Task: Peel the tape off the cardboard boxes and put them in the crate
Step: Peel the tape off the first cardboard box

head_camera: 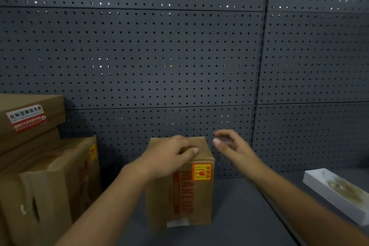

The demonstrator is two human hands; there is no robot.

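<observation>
Cardboard box [187, 189]: upright, centre of the dark shelf [235, 215], close to the pegboard [159, 56]. Red "MAKEUP" lettering runs down its near face, with a yellow-and-red sticker at the upper right corner.
Left hand [171, 156]: rests on the box top, fingers curled over the far upper edge; whether it pinches tape, I cannot tell.
Right hand [231, 144]: in the air just right of the box top, apart from it, fingers loosely spread and holding nothing; blurred.
Stack [40, 166]: more brown boxes at left; the top one carries a white-and-red label, and the lower one stands nearer with a dark slot in its side.
White tray [337, 191]: near right on the shelf, well apart from the box; something pale yellowish lies in it, too blurred to name.
</observation>
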